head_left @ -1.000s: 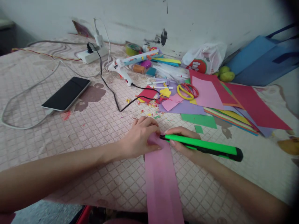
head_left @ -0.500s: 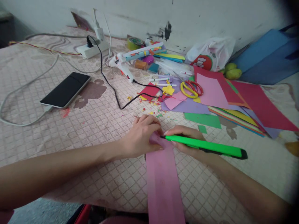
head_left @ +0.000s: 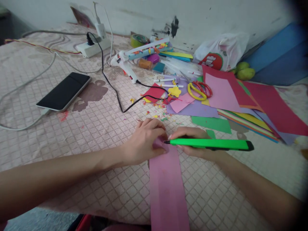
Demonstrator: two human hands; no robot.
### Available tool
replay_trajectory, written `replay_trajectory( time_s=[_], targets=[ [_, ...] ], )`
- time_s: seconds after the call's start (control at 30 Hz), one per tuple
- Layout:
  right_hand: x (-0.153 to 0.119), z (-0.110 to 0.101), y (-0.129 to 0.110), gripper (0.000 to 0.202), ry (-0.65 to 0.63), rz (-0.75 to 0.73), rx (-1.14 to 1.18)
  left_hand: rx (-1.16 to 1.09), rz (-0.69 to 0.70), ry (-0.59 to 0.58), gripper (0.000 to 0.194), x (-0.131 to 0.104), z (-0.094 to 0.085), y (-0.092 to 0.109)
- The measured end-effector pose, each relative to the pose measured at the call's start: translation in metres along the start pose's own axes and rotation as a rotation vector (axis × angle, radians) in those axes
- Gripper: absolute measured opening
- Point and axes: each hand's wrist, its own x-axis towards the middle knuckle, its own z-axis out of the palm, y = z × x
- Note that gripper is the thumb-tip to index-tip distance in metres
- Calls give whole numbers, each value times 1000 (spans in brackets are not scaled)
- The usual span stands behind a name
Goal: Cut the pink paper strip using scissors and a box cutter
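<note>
A long pink paper strip (head_left: 168,189) runs from the table's front edge up to my hands. My left hand (head_left: 146,138) grips its far end, fingers curled over the top and thumb lying on the paper. In my right hand (head_left: 192,141) is a bright green pen with a black tip and end (head_left: 216,144), held nearly level and pointing left. Its tip meets the strip just beside my left fingers. Whether the tip presses on the paper or hovers slightly above it, I cannot tell.
Behind my hands lie paper scraps, yellow and red scissors (head_left: 199,90), a hot glue gun (head_left: 126,65) with a black cord, and coloured sheets (head_left: 276,106) at the right. A phone (head_left: 64,91) is charging at the left, near a power strip (head_left: 92,47).
The green pen has tilted to lie more level, its back end rising. My left hand still holds the strip in nearly the same place. The view has shifted slightly.
</note>
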Motion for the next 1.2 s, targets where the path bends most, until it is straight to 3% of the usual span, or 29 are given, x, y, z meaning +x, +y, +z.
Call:
replay_trajectory(
  time_s=[1.2],
  targets=[
    [5, -2, -4, 19, -30, -18, -14, -17, -4, 12, 19, 0, 0, 0]
  ],
)
